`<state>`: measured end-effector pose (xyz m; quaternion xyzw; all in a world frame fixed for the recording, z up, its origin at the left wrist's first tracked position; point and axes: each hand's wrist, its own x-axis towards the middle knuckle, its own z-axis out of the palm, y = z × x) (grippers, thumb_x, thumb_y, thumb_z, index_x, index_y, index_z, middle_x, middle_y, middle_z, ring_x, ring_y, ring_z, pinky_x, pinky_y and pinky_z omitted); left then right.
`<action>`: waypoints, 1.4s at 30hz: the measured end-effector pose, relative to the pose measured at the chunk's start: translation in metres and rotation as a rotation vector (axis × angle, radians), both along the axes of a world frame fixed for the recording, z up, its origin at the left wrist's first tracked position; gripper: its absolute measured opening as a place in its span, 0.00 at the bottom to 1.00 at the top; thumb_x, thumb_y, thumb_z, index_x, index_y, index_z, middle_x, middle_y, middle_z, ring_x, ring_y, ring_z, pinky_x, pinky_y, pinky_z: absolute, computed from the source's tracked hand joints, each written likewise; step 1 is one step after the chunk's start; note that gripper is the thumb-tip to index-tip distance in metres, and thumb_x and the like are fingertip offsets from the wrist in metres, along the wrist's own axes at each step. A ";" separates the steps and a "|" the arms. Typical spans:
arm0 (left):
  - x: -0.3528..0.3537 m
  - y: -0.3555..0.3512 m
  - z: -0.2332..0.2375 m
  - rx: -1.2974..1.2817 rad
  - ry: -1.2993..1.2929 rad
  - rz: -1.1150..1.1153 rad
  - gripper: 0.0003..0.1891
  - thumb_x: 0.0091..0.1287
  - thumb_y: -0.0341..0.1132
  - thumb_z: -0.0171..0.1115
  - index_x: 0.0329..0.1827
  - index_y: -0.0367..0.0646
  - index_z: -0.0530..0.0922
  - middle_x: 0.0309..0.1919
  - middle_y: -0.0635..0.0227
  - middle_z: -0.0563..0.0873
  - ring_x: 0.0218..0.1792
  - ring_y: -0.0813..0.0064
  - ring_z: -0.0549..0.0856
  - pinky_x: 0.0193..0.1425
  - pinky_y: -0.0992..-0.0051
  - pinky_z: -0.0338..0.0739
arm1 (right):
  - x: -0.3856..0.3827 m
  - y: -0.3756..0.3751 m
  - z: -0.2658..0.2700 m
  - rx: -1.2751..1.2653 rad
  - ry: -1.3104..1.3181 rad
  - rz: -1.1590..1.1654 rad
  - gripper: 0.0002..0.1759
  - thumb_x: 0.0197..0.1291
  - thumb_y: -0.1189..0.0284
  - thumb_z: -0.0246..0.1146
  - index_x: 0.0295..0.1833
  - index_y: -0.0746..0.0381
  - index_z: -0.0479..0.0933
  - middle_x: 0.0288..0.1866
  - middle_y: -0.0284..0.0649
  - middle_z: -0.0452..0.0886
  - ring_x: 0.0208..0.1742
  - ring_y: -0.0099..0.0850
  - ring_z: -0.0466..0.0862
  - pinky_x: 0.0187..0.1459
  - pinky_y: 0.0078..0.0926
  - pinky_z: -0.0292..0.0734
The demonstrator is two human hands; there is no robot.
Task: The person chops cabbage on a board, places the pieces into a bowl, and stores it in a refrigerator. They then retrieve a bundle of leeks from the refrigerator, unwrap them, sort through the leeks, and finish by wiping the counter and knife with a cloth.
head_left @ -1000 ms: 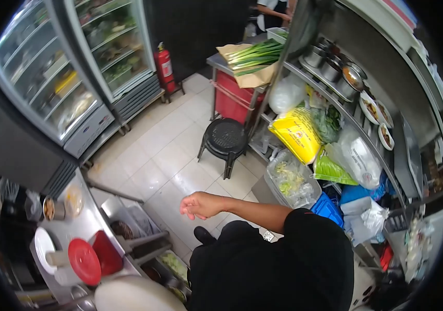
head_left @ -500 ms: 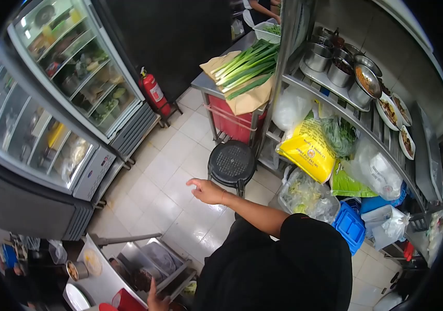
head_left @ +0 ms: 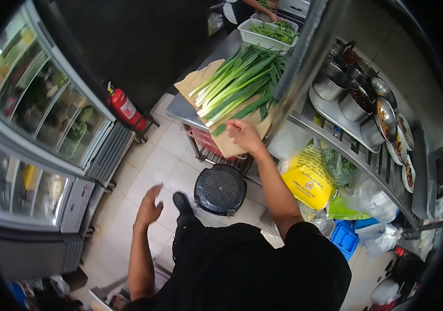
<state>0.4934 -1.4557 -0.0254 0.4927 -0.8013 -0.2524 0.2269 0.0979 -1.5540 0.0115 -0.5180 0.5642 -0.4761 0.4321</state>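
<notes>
Right hand [head_left: 243, 136]: fingers bent, knuckles up, lying on the brown paper [head_left: 193, 83] just below the cut white ends of the scallions [head_left: 239, 83]. I cannot tell whether it pinches the paper or only rests there (the fingertips are hidden under the hand). Left hand [head_left: 149, 207]: fingers spread and slack, empty, hanging in the air over the tiled floor [head_left: 144, 166], near the black stool [head_left: 220, 189].

The scallions lie in a loose bundle on the paper, white ends toward the person, greens pointing away. The paper droops over the front edge of the steel table [head_left: 177, 110]. Beyond them sits a white basket [head_left: 263, 39] of green vegetables, with another person's arm [head_left: 264, 9] above it.

In the way: the stool stands directly between the person's body and the table, a black shoe [head_left: 181, 201] just beside it. A steel post [head_left: 304, 62] crosses just right of the right hand and hides the scallion tips. Right of the post is a shelf with steel pots [head_left: 353, 101] and plates of food. Below it are a yellow bag [head_left: 308, 179], clear bags and a blue crate [head_left: 343, 239].

Edges and room: glass-door fridges [head_left: 40, 119] wall off the left side. A red fire extinguisher [head_left: 124, 108] stands on the floor between them and the table. Open floor runs between the fridges and the stool.
</notes>
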 end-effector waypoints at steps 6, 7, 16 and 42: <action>-0.089 -0.272 0.029 0.038 0.206 -0.266 0.09 0.63 0.33 0.63 0.39 0.35 0.81 0.36 0.55 0.84 0.38 0.58 0.84 0.43 0.68 0.79 | -0.014 -0.102 0.007 -0.049 0.363 -0.449 0.15 0.62 0.66 0.61 0.45 0.68 0.79 0.28 0.43 0.82 0.31 0.30 0.83 0.34 0.30 0.76; -0.113 -0.312 0.031 0.036 0.214 -0.338 0.10 0.63 0.34 0.64 0.40 0.35 0.80 0.36 0.56 0.83 0.38 0.60 0.84 0.43 0.68 0.79 | -0.012 -0.121 0.007 0.019 0.471 -0.576 0.17 0.61 0.65 0.62 0.46 0.70 0.78 0.29 0.46 0.83 0.33 0.37 0.84 0.37 0.32 0.77; -0.260 -0.418 0.028 0.432 0.131 -0.640 0.28 0.57 0.42 0.70 0.54 0.31 0.73 0.42 0.52 0.81 0.41 0.61 0.83 0.47 0.67 0.77 | -0.006 -0.168 -0.008 0.310 0.538 -1.114 0.19 0.52 0.64 0.63 0.38 0.73 0.76 0.31 0.57 0.83 0.35 0.51 0.83 0.40 0.39 0.76; -0.277 -0.440 0.006 1.063 0.375 -0.786 0.19 0.56 0.24 0.60 0.52 0.32 0.73 0.40 0.60 0.83 0.35 0.72 0.83 0.39 0.73 0.78 | 0.018 -0.195 0.009 0.311 0.337 -1.104 0.21 0.47 0.71 0.63 0.46 0.75 0.76 0.41 0.60 0.82 0.42 0.49 0.84 0.46 0.37 0.79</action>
